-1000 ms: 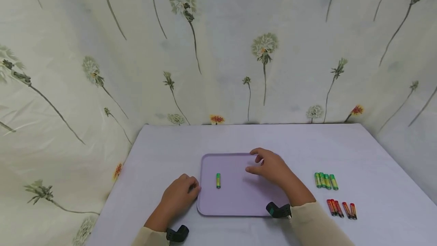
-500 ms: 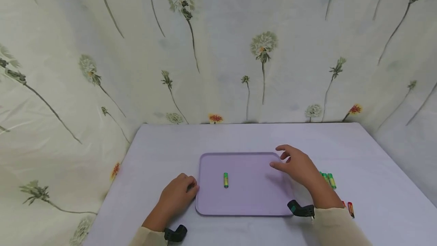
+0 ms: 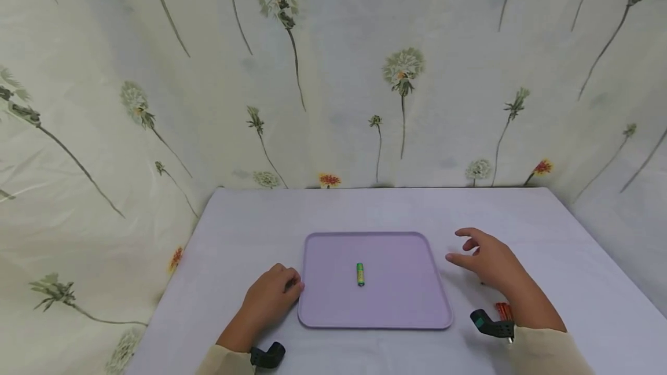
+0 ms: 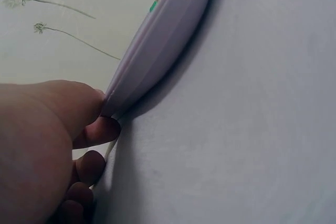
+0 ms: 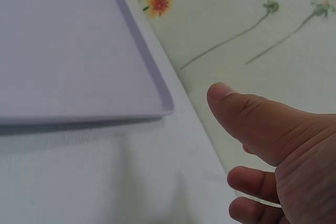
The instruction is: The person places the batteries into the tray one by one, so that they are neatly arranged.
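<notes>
A green and yellow battery (image 3: 361, 274) stands out near the middle of a lilac tray (image 3: 406, 305), its long side pointing away from me. At the tray's left edge is my left hand (image 3: 273, 298). In the left wrist view its thumb and forefinger (image 4: 100, 131) pinch the rim, the other fingers curled below. My right hand (image 3: 492, 262) hovers right of the tray, apart from it, thumb and fingers spread with nothing between them. Beneath my right wrist, red batteries (image 3: 503, 311) show in part; the green ones beside them are almost wholly hidden by the hand and forearm.
A white cloth (image 3: 260, 213) covers the table. Behind and to the left hangs a curtain (image 3: 333, 74) printed with dandelions. Each wrist carries a black camera mount, the right one (image 3: 490, 324) near the red batteries.
My right hand has moved right, off the tray and over the rows of batteries, covering most of them. The battery on the tray has shifted to the right. My left hand stays at the rim.
</notes>
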`<state>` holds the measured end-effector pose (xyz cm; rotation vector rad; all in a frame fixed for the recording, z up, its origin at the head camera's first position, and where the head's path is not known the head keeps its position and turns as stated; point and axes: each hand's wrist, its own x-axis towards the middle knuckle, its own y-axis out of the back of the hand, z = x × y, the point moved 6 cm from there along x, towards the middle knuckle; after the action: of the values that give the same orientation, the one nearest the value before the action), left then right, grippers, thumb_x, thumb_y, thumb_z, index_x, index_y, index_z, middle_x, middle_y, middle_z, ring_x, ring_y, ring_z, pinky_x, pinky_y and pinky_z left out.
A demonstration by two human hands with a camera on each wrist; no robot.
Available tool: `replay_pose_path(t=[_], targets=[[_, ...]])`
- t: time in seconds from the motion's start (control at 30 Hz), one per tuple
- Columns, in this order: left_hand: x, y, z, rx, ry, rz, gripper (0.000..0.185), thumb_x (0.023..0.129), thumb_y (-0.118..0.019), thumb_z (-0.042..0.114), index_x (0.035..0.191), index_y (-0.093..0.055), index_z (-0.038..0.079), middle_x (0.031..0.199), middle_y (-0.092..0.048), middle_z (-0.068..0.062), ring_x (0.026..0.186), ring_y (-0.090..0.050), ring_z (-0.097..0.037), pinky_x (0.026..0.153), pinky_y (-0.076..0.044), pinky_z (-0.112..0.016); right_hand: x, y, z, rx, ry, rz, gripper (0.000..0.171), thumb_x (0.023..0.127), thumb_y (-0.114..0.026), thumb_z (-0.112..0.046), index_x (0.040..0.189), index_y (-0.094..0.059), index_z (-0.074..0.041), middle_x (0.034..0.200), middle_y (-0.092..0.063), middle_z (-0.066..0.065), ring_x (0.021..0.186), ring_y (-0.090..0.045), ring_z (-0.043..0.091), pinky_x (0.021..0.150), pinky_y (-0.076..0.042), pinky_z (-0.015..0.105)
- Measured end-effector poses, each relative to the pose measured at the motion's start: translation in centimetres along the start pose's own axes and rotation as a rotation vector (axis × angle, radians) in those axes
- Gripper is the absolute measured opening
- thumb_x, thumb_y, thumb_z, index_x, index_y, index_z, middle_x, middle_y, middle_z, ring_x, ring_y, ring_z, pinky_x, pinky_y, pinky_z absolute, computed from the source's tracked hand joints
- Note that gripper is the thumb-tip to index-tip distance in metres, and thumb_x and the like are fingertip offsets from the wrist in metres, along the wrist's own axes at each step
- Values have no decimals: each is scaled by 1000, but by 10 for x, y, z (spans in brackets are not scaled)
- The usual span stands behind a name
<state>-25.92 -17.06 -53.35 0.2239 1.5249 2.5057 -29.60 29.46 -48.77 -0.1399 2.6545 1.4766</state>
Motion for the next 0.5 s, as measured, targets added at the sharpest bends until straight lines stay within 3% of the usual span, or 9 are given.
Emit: replay_pose_path(t=[0.23, 0.5], targets=[[0, 3, 2, 2, -3, 7, 13, 103, -64, 39, 100, -67, 27, 93, -54, 8, 77, -48, -10, 68, -40, -29, -5, 15, 26, -57, 1, -11, 88, 90, -75, -60, 152, -44, -5, 131, -61, 26, 109, -62, 42, 78, -54, 51], [1, -1, 0, 9, 5, 3, 14, 103, -64, 39, 101, -69, 26, 95, -55, 8, 79, -49, -10, 71, -42, -31, -13, 31, 65, -93, -62, -26, 97, 87, -74, -66, 152, -41, -2, 130, -57, 34, 103, -60, 43, 72, -54, 48]])
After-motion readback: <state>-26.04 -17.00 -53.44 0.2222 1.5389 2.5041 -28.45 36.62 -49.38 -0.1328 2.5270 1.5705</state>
